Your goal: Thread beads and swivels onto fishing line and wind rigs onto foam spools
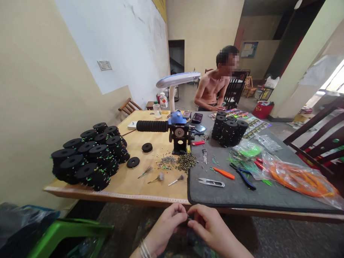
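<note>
Just below the table's front edge, my left hand [171, 221] and my right hand [206, 223] meet with their fingertips closed. Between them is something tiny and dark that I cannot make out. Nearest on the table lie thread snips [211, 182], an orange-handled tool [224, 173] and pliers with blue handles [245, 177]. Small brushes, one of them a white-handled brush [176, 180], rest left of the grey mat [198, 195]. Behind them are piles of dark brassy beads [187, 163] and small silvery pieces [168, 159].
A black winding device [179, 138] with a foam roller [152, 126] stands mid-table by a lamp [178, 79]. Stacked foam spools [88, 154] fill the left; more spools [230, 131] stand right. Bagged orange tubing [302, 178] lies at right. Another person [211, 89] sits opposite.
</note>
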Motion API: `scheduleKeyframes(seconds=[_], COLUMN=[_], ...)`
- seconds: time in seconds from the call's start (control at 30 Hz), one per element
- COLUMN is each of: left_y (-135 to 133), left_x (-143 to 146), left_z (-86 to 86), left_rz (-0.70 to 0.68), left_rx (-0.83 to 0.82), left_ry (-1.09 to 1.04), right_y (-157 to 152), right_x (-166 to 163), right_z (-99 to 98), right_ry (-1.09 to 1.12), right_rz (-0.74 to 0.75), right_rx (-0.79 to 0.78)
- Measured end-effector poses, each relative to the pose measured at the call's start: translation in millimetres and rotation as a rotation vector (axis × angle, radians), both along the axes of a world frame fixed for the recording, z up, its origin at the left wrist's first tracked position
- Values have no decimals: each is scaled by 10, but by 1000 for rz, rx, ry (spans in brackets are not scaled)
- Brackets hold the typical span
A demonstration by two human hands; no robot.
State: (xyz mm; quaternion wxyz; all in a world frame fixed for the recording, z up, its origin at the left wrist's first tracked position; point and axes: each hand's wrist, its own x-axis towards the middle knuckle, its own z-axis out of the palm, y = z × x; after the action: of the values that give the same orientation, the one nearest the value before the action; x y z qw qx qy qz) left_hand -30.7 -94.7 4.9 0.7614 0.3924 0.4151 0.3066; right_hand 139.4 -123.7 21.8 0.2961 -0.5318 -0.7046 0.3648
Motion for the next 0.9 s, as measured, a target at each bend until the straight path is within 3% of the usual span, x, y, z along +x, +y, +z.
scheduleKeyframes(seconds=[0.3, 0.37, 0.53, 0.6, 0.73, 0.9], left_y=[-27, -32, 27, 55, 64, 32], left_x=[0, -16, -91, -93, -55, -49], left_z=[-53, -20, 30, 22, 22, 35], left_rz=[-27, -40, -63, -87, -153, -106], left_rx=[-250, -184, 265, 320, 169, -55], left_ry=[-429, -345, 149, 218, 141, -22], right_y=[-59, -57, -35, -31, -37, -42], right_x=[38, 35, 33, 18, 21, 143], right_z=[-71, -59, -11, 13, 74, 74], right_ry=[-84, -119, -291, -339, -234, -76], right_rz=[17, 30, 87, 117, 136, 52], right_rx=[123, 172, 258, 243, 173, 88])
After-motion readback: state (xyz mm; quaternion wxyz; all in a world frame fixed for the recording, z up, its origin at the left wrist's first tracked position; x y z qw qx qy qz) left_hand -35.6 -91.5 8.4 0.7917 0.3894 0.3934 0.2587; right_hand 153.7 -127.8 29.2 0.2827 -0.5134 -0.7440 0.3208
